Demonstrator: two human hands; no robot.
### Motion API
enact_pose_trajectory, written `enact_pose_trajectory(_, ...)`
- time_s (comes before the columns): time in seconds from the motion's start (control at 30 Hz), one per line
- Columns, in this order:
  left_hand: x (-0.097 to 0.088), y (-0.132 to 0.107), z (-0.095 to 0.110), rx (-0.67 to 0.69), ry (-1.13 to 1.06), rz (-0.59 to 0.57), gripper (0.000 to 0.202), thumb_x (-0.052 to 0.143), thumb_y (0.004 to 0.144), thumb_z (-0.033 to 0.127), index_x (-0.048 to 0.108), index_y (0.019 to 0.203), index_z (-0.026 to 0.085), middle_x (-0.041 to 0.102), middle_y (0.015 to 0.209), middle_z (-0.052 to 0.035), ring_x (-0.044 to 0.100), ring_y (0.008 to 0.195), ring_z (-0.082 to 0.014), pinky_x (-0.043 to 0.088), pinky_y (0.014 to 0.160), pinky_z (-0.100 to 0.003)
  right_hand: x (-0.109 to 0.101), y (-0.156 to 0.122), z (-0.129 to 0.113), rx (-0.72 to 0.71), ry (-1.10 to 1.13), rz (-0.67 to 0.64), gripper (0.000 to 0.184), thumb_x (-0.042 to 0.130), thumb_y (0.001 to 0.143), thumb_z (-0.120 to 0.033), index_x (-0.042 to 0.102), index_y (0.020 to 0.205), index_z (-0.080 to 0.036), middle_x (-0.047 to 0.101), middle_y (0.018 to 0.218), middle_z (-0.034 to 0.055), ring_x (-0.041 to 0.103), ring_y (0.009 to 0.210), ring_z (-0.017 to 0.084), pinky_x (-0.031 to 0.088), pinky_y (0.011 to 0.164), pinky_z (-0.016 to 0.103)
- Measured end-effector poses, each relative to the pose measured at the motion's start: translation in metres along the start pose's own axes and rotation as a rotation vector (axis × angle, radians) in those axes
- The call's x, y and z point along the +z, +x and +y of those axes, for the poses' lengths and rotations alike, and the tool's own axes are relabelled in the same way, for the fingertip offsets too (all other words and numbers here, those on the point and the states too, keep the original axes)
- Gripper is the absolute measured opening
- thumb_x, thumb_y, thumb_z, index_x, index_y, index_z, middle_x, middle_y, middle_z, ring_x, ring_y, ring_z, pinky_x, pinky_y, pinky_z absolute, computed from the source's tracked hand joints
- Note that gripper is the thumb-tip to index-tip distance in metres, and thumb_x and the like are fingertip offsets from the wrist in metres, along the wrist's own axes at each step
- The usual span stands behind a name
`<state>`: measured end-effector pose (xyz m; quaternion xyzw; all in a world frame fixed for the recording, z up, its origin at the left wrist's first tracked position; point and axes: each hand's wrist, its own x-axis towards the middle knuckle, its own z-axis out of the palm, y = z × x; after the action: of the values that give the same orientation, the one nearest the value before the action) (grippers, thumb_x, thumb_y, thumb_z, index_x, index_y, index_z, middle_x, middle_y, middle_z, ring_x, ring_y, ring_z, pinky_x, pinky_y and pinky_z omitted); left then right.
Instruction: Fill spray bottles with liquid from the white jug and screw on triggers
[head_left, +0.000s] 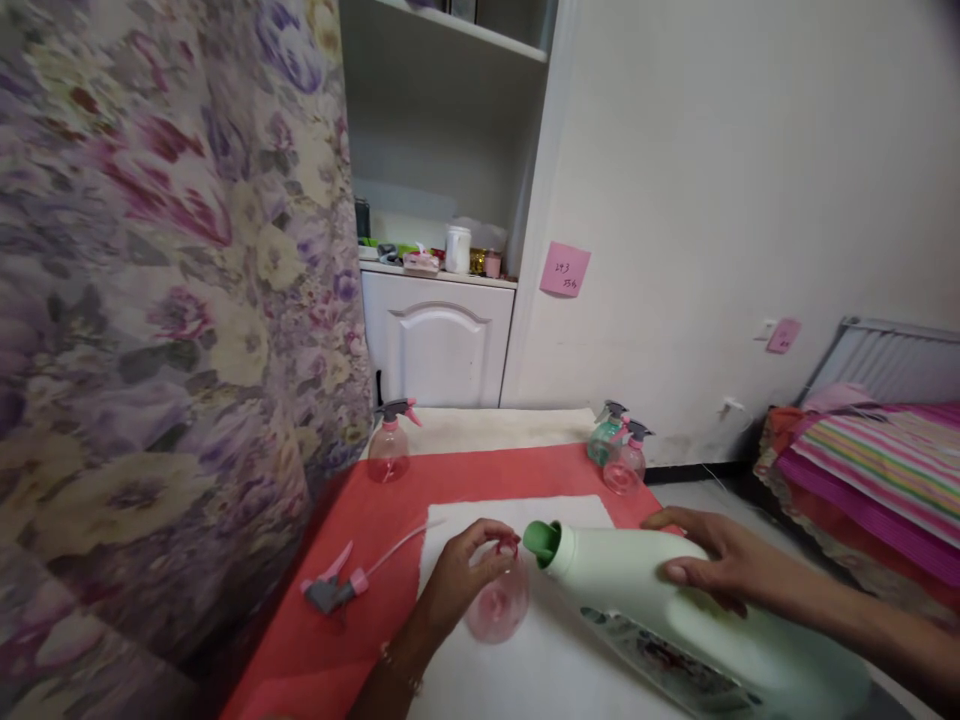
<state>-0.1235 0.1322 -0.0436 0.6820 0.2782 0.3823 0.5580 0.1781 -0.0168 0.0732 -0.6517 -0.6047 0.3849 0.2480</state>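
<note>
My left hand (471, 565) is closed round the neck of a clear pink spray bottle (499, 605), which has no spray head on and stands on the white sheet (457, 680). Tipped on its side, a large pale green jug (630, 565) is gripped by my right hand (709, 560). Its green spout points left, close beside the pink bottle's mouth. I cannot make out any liquid running from it. A grey and pink spray head (334, 585) with a thin tube lies on the red cloth to the left of my left hand.
On the red cloth (487, 475), a pink spray bottle (388, 445) stands at the back left. A green spray bottle (602, 440) and another pink one (626, 465) stand at the back right. A floral curtain (172, 300) hangs at left; a bed (877, 450) is at right.
</note>
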Motion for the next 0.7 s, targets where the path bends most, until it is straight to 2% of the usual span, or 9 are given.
enact_pose_trajectory(0.1, 0.003, 0.002, -0.001, -0.006, -0.027, -0.005, 0.029, 0.068, 0.073, 0.024, 0.067, 0.102, 0.019, 0.072, 0.106, -0.0072, 0.064, 0.104, -0.0241, 0.046, 0.093, -0.034, -0.002, -0.004, -0.012, -0.003, -0.017, -0.033, 0.060, 0.068, 0.078, -0.055, 0.053, 0.123, -0.018, 0.056, 0.072, -0.0034, 0.045, 0.048, 0.005, 0.036, 0.039, 0.013)
enact_pose_trajectory(0.33, 0.008, 0.004, 0.004, -0.013, -0.057, -0.022, 0.020, 0.068, 0.073, 0.023, 0.069, 0.092, 0.018, 0.071, 0.090, -0.0032, 0.064, 0.089, -0.0205, 0.048, 0.082, -0.030, -0.004, 0.001, -0.029, -0.021, -0.079, -0.104, 0.056, 0.066, 0.081, -0.051, 0.057, 0.126, -0.019, 0.055, 0.070, -0.0029, 0.041, 0.049, 0.006, 0.034, 0.040, 0.014)
enact_pose_trajectory(0.53, 0.005, 0.001, 0.007, -0.024, -0.061, -0.023, 0.022, 0.069, 0.072, 0.024, 0.069, 0.093, 0.017, 0.071, 0.087, -0.0025, 0.063, 0.087, -0.0196, 0.047, 0.080, -0.029, -0.001, 0.004, -0.050, -0.090, -0.141, -0.136, 0.041, 0.065, 0.082, -0.049, 0.067, 0.109, -0.019, 0.061, 0.076, -0.0002, 0.046, 0.055, 0.009, 0.032, 0.041, 0.015)
enact_pose_trajectory(0.7, 0.007, 0.001, 0.002, -0.017, -0.082, -0.017, 0.019, 0.069, 0.072, 0.024, 0.069, 0.091, 0.017, 0.071, 0.087, -0.0023, 0.064, 0.086, -0.0197, 0.047, 0.079, -0.029, -0.003, 0.007, -0.059, -0.151, -0.216, -0.126, 0.035, 0.067, 0.079, -0.048, 0.071, 0.101, -0.021, 0.069, 0.086, 0.0019, 0.060, 0.071, 0.018, 0.046, 0.060, 0.021)
